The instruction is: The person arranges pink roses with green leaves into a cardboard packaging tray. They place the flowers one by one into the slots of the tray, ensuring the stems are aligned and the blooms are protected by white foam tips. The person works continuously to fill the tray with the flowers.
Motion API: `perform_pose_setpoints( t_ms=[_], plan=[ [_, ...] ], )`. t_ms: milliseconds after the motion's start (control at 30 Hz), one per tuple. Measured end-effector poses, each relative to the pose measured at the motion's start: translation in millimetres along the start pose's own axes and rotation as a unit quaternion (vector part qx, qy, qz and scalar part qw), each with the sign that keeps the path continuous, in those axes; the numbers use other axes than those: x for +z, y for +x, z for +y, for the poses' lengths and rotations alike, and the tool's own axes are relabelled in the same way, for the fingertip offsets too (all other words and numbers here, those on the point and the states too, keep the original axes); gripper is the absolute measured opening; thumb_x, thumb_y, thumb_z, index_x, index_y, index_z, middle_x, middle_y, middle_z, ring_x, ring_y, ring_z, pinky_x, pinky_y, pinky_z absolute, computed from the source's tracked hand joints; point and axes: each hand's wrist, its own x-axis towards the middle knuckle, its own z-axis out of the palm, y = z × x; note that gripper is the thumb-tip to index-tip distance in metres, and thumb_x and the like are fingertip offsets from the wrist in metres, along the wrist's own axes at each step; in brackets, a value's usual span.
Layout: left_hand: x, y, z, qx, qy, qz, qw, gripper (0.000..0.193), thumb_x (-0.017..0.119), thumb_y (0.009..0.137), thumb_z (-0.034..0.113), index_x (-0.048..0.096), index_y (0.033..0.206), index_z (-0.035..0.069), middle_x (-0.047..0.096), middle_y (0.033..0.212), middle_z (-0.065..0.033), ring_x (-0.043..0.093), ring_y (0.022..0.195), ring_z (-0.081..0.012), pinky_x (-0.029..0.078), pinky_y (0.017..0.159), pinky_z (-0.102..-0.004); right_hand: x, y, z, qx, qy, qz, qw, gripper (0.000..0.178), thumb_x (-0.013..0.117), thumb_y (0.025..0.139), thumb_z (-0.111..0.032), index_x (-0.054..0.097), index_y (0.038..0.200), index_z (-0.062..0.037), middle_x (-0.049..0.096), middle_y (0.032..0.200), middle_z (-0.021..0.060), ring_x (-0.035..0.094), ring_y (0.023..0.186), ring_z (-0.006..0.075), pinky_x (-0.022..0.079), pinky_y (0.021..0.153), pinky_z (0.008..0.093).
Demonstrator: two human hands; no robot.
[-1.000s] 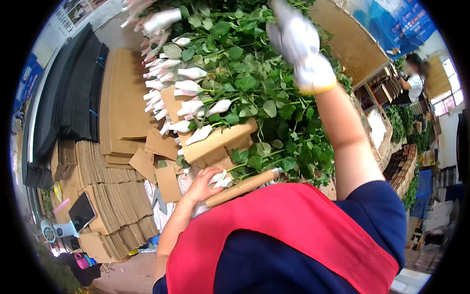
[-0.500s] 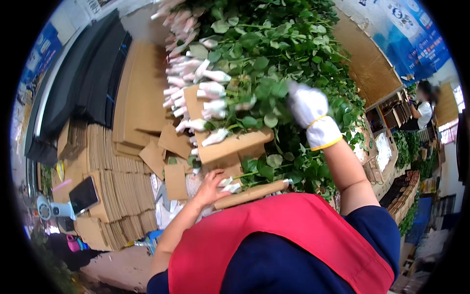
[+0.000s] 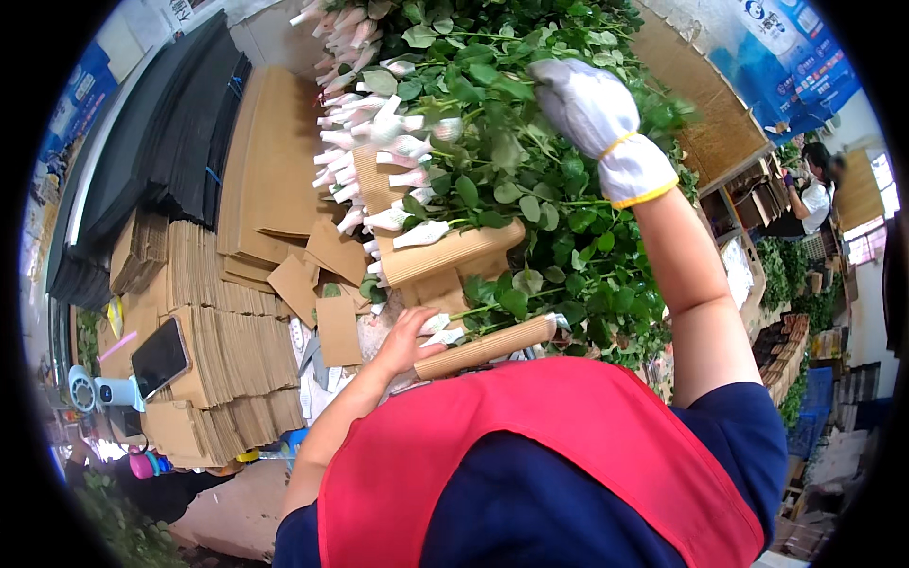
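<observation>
My bare left hand (image 3: 402, 343) is low in the view, its fingers and thumb curled round two white-wrapped rose heads (image 3: 442, 336). They lie against a rolled corrugated cardboard sheet (image 3: 488, 348) in front of my chest. My right hand (image 3: 587, 109), in a white glove with a yellow cuff, is farther out over a heap of leafy rose stems (image 3: 568, 175). Its fingers are closed around a rose stem; the glove hides the grip. To its left, a rose head in a white sleeve (image 3: 447, 130) sticks out from blurred leaves.
Many sleeved rose heads (image 3: 355, 142) line the heap's left side. A folded cardboard wrap (image 3: 454, 254) lies beyond my left hand. Stacked cardboard (image 3: 241, 350) stands at left with a phone (image 3: 161, 358) and small fan (image 3: 99, 390). Another person (image 3: 812, 194) is at far right.
My gloved right hand has moved farther away and slightly left, and a sleeved rose head now shows beside it. My left hand stays by the two wrapped heads.
</observation>
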Motion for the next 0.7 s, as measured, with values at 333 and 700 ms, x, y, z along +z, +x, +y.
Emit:
perform_pose_setpoints(
  t_ms=[333,700],
  plan=[
    [13.0,3.4,-21.1,-0.063,-0.043,-0.038,0.996,0.069,0.086,0.071,0.022,0.054,0.13,0.004,0.056,0.125,-0.0191,0.053,0.118,-0.0395,0.044,0.102,-0.0442,6.2,12.1,19.8,0.085,-0.021,-0.182,0.979,0.024,0.061,0.084,-0.026,0.074,0.099,-0.0124,0.071,0.096,0.0159,0.069,0.091,0.0365,0.057,0.082,0.0463],
    [0.8,-0.8,-4.6,-0.057,-0.012,-0.019,0.998,0.061,0.085,0.07,0.017,0.06,0.125,0.003,0.053,0.129,-0.0185,0.054,0.121,-0.0378,0.045,0.104,-0.0415,46.6,-44.6,-9.0,0.149,-0.044,-0.048,0.987,0.054,0.067,0.079,-0.013,0.054,0.132,-0.017,0.068,0.103,0.0133,0.07,0.081,0.0323,0.058,0.069,0.0434]
  ],
)
